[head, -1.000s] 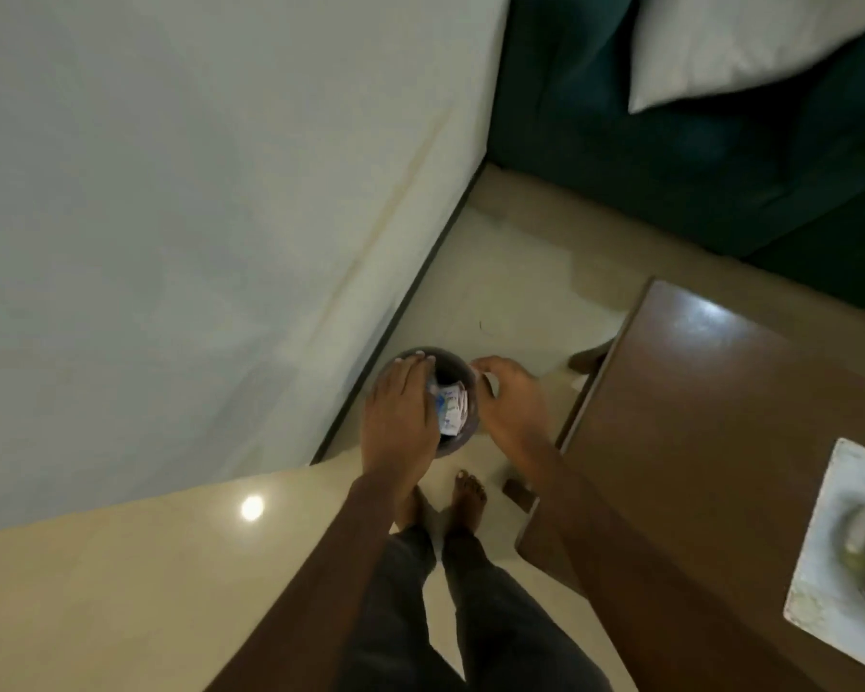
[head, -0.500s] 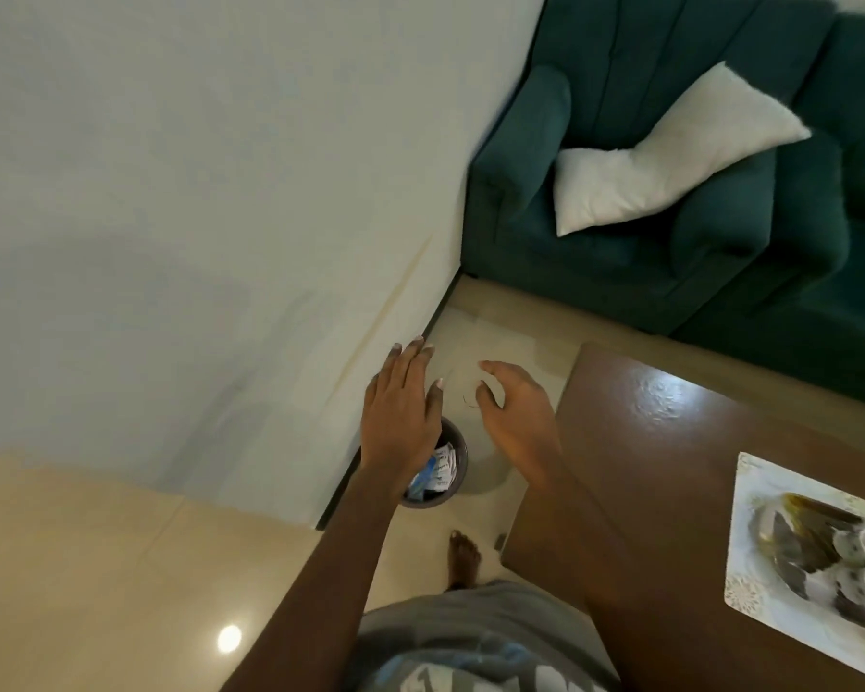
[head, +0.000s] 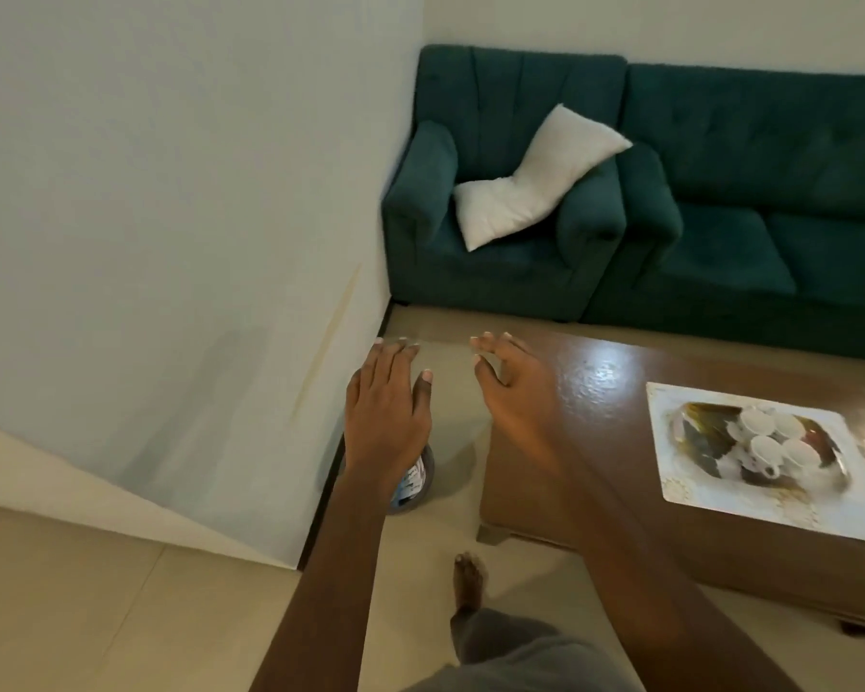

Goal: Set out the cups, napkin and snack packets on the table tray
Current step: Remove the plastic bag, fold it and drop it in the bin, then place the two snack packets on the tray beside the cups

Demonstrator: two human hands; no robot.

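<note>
My left hand (head: 388, 412) and my right hand (head: 513, 389) hover palm down in front of me, fingers spread, holding nothing. Below my left hand a small dark bin (head: 418, 484) stands on the floor by the wall, with blue-and-white packets inside; my wrist hides most of it. To the right, a white patterned tray (head: 690, 484) lies on the brown wooden table (head: 590, 372). On the tray sits a dark dish with several small white cups (head: 770, 439) on it. My right hand is over the table's left edge, well left of the tray.
A white wall (head: 171, 217) runs close on my left. A teal armchair (head: 500, 257) with a white cushion (head: 535, 179) and a teal sofa (head: 770, 192) stand beyond the table. My bare foot (head: 468, 579) is on the tiled floor between the bin and the table.
Both hands have let go of the bin and risen away from it. My view has lifted from the floor toward the sofa and the table tray.
</note>
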